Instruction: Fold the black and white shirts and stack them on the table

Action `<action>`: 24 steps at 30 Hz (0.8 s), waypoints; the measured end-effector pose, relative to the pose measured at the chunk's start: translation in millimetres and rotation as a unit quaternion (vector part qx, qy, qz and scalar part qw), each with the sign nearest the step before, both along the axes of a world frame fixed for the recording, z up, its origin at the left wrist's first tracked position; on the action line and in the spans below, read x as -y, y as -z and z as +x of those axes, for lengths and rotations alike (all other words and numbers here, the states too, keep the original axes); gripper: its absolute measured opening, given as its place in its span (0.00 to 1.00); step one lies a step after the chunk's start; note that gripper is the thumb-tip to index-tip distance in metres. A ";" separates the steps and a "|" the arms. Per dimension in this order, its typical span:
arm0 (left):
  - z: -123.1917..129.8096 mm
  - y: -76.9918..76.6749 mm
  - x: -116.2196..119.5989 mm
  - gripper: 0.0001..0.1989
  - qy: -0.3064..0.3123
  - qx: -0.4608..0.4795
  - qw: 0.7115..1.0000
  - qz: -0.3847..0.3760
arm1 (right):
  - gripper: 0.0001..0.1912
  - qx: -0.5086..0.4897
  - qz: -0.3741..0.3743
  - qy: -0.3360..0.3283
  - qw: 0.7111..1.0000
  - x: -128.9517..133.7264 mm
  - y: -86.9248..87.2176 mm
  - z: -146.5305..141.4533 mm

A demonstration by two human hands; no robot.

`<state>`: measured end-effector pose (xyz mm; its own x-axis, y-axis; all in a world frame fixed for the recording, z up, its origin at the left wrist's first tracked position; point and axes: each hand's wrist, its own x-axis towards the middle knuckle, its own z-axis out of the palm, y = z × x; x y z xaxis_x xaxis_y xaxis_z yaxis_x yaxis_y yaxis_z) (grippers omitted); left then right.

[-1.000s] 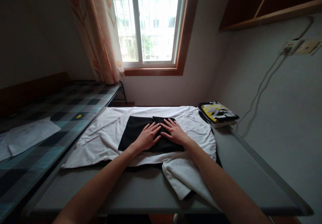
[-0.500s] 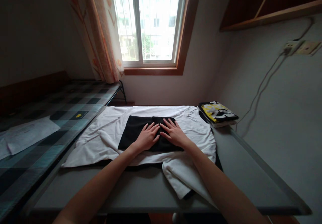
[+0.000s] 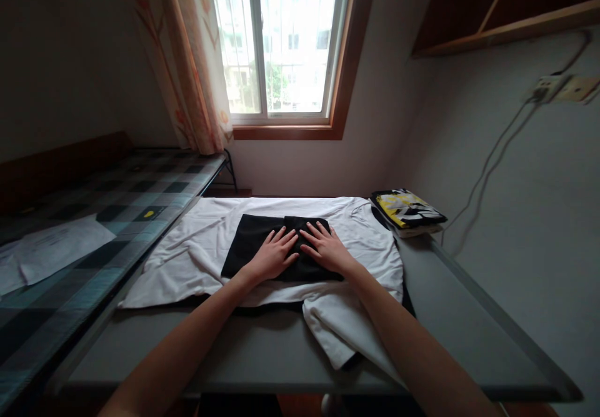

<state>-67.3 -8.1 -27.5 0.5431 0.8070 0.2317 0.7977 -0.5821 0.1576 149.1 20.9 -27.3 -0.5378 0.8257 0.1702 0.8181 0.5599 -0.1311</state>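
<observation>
A white shirt with black showing at its edges lies spread on the grey table, its collar to the right. On top of it is a flat, folded black cloth. My left hand rests on the middle of the black cloth, fingers spread. Beside it, my right hand lies flat on the cloth's right half, fingers also apart. The two hands are close together and neither grips anything. One white sleeve hangs toward the table's front edge, partly under my right forearm.
A folded pile of clothes, black, yellow and white on top, sits at the table's back right. On the left is a checked bed surface with papers. Cables run down the right wall below a shelf.
</observation>
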 end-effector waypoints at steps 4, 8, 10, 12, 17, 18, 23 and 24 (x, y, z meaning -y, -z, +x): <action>-2.3 -6.3 5.3 0.37 0.034 -0.003 0.999 -0.022 | 0.33 -0.001 -0.019 0.006 1.000 -0.3 -0.4 -0.2; -0.7 -9.4 10.2 0.46 0.049 -0.013 0.998 -0.022 | 0.31 -0.030 -0.032 0.007 0.999 -2.2 1.6 0.6; -0.2 -9.3 10.6 0.47 0.047 -0.015 0.999 -0.021 | 0.30 -0.063 -0.037 0.007 0.997 -4.5 3.5 1.5; -0.5 -8.8 9.5 0.46 0.048 -0.014 0.998 -0.023 | 0.27 -0.112 -0.034 0.012 0.993 -7.5 4.8 3.0; -1.1 -7.4 5.6 0.34 0.019 0.014 1.000 -0.016 | 0.20 -0.221 0.010 0.098 0.970 -10.2 -3.6 10.9; -0.8 -6.8 5.4 0.32 0.008 0.020 1.000 -0.010 | 0.19 -0.218 0.015 0.143 0.965 -9.2 -7.1 13.0; 0.4 -3.0 6.1 0.31 0.004 0.009 1.000 0.011 | 0.24 -0.113 -0.067 0.327 0.936 -3.0 -22.1 21.1; 0.4 -2.3 6.2 0.31 0.006 0.005 1.000 0.011 | 0.25 -0.095 -0.088 0.334 0.934 -2.5 -23.4 21.6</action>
